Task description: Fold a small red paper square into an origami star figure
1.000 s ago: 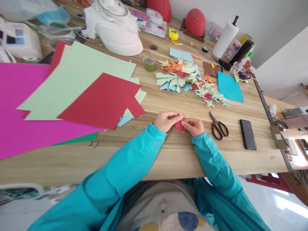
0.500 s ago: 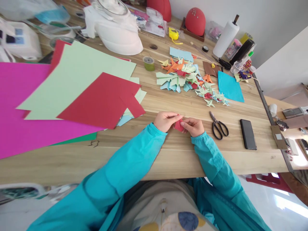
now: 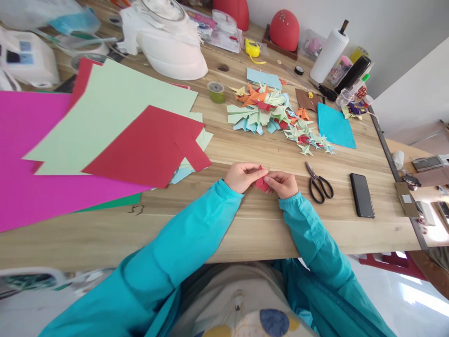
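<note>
1. Fingers: left fingertips [image 3: 257, 169] and right fingertips [image 3: 268, 179] are pressed together on a small folded red paper piece [image 3: 261, 182]. They pinch it from both sides.
2. Left hand [image 3: 242, 176] and right hand [image 3: 284, 184]: both are closed on the piece, with the wrists low over the wooden table [image 3: 245, 234] and the teal sleeves running back to the body.
3. Red paper piece: it is held just above the table near its front edge, left of the scissors [image 3: 318, 183] and near them.
4. Handling note, as a judgement: the piece is small and many-layered. A good crease would need the edges matched before pressing, one hand anchoring while the other runs the fold, and the tabletop used as backing.
5. Scissors: they lie flat with the blades shut and the handles toward the person.
6. Phone [image 3: 361, 195]: it lies just right of the scissors with its screen dark.
7. Heap of folded paper figures [image 3: 277, 117]: it lies beyond the scissors, with a teal sheet [image 3: 335, 126] at its right.
8. Large red sheet [image 3: 147, 145], pale green sheet [image 3: 105, 107] and magenta sheet [image 3: 28, 159]: they overlap well left of the scissors.
9. Small green pot [image 3: 217, 92]: it stands beyond and left of the scissors with its top open. Its contents cannot be told.
10. Clear bowl [image 3: 159, 7]: it sits far beyond and left of the scissors on a white form, cut off by the frame. Its contents are unclear.
</note>
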`<state>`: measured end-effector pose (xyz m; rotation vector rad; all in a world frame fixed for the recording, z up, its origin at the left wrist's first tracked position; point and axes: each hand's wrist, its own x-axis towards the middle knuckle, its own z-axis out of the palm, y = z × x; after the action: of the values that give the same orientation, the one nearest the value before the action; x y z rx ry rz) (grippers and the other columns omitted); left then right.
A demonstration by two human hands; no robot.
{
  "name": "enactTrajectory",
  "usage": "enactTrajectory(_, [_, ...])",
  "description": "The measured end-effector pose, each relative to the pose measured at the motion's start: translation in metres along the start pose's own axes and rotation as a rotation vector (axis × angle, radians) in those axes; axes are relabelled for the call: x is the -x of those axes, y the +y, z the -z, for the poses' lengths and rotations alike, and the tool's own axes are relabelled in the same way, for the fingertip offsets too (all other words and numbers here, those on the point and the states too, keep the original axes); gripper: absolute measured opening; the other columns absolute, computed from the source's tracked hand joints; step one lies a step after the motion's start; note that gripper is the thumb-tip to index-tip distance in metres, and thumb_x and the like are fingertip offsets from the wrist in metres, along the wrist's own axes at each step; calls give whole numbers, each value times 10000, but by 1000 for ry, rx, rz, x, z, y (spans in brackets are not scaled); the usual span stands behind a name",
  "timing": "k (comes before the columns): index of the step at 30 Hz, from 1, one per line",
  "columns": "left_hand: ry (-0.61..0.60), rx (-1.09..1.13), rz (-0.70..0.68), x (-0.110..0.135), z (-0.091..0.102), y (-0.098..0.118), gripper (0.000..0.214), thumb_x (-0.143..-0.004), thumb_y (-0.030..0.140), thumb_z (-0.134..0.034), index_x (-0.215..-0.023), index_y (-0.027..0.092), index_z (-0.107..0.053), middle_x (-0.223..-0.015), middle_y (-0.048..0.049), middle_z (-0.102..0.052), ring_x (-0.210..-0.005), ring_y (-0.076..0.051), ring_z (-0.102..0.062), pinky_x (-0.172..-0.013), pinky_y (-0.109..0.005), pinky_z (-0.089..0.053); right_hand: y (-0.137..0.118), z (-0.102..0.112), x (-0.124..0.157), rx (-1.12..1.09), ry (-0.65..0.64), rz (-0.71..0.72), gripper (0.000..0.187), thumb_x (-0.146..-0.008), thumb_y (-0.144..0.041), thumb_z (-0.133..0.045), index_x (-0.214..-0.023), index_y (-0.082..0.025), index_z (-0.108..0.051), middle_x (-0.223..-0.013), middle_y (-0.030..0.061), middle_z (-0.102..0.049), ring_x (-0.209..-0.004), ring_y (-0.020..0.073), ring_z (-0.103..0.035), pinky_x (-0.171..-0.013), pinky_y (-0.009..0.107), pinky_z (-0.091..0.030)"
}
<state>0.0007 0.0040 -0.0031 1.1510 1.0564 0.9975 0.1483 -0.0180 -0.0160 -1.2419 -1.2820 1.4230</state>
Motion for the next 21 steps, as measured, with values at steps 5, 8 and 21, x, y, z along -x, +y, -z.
enactTrajectory(5, [-14, -25, -41, 2, -1, -1, 244, -608, 354, -691, -685, 123, -673, -483, 3, -592, -409, -95, -482, -409, -222, -394, -4, -1, 2, -10, 14, -19, 365, -621, -489, -688, -682, -136, -616, -459, -14, -588, -398, 94, -535, -412, 216, -458])
enactTrajectory(8, [-9, -68, -81, 2, -1, -1, 215, -623, 338, -682, -672, 129, -672, -508, -3, -613, -452, -104, -514, -454, -223, -416, -3, -2, 2, -23, 12, -13, 358, -623, -481, -691, -682, -136, -613, -456, -16, -586, -395, 88, -531, -405, 207, -448])
enactTrajectory(21, [39, -145, -126, 2, -1, -3, 222, -609, 355, -683, -665, 140, -676, -606, -25, -656, -559, -130, -557, -534, -236, -448, -3, -4, 4, 22, 46, 3, 371, -627, -500, -677, -631, -145, -567, -443, -20, -565, -389, 83, -513, -408, 209, -442])
